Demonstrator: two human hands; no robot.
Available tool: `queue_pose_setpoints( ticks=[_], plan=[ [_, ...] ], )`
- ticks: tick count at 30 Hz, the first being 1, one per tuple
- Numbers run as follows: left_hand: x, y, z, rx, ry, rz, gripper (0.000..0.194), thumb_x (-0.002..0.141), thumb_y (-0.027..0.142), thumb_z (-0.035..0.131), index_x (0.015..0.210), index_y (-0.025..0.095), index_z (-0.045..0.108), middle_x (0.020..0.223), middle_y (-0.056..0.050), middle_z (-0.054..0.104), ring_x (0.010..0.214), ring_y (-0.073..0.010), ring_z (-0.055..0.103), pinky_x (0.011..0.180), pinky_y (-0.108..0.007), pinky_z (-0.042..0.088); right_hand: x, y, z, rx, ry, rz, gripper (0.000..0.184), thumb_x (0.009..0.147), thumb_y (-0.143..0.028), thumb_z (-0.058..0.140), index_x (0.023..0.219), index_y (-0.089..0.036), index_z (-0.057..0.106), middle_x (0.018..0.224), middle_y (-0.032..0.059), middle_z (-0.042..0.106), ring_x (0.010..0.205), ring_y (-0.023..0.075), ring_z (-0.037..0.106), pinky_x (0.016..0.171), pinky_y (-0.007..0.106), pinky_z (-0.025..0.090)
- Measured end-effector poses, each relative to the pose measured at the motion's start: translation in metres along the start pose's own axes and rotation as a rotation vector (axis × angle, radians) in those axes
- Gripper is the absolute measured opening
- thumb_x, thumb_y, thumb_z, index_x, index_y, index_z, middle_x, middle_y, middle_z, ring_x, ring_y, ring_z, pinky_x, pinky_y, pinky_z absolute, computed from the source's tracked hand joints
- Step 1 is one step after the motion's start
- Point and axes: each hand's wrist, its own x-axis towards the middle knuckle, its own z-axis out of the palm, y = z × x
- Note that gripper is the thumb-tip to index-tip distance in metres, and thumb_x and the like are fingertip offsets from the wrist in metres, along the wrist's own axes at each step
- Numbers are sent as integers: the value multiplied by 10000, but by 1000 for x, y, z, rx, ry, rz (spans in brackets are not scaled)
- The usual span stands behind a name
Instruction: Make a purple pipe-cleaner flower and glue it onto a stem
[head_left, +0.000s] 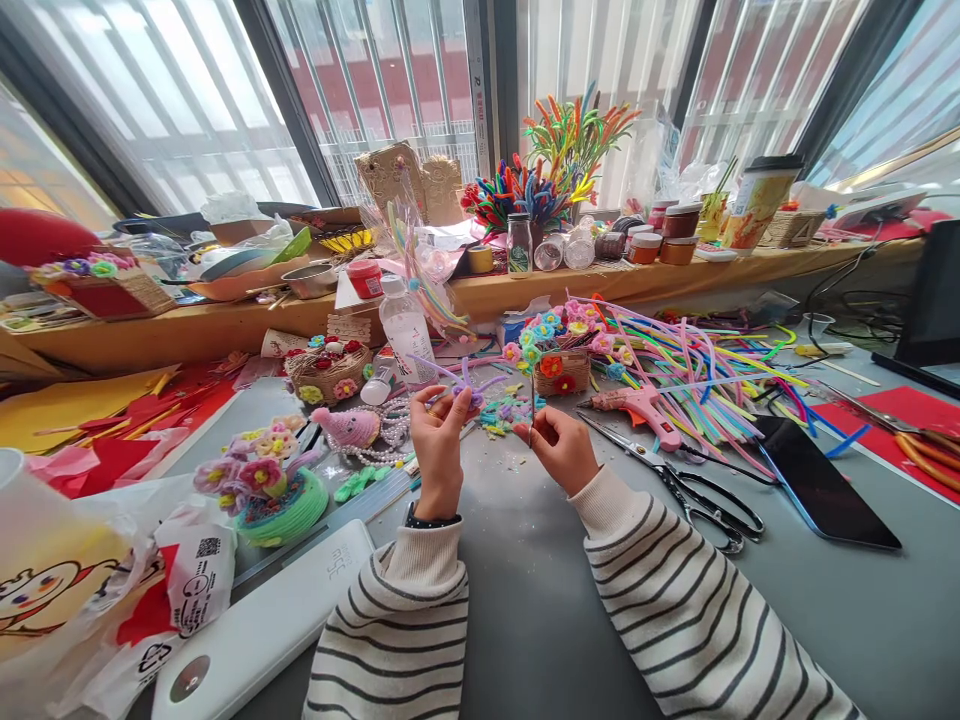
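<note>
My left hand (pixel 437 450) is closed, pinching a purple pipe-cleaner shape (pixel 465 385) with several loops and loose ends sticking out. Between the fingertips of my right hand (pixel 562 450) stands a thin dark stick (pixel 533 412), held upright; its exact kind is too small to tell. The two hands are apart over the grey table (pixel 502 580). Just beyond them lie small pastel pipe-cleaner pieces (pixel 499 412). Right of my right hand rest a pink hot glue gun (pixel 641 408) and black-handled scissors (pixel 697 490).
Pipe cleaners (pixel 705 370) heap up at the right, near a phone (pixel 825 480). A flower basket (pixel 562 370) and a bottle (pixel 405 325) stand behind my hands. On the left are a green flower pot (pixel 285 510), a white power bank (pixel 262 630) and a plastic bag (pixel 187 570).
</note>
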Motion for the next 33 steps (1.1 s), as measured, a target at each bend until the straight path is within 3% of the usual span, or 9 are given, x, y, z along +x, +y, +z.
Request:
queue_pose_setpoints(
  ticks=[19,33],
  plan=[
    [-3,-1,1,23,-76,-11,387,547,233,680,843,185,437,604,55,548,559,-85,570,554,-215,465,0,-3,1,-137,-94,-34,397,695,-548,458,554,-192,355,492,-51,358,480,86,345,468,209,264],
    [-5,-1,3,68,-137,-36,386,556,238,675,855,184,437,619,48,553,586,-90,573,553,-214,475,0,-1,0,-121,-53,-45,401,709,-542,442,541,-192,344,478,-54,342,462,80,330,456,203,257]
  ],
)
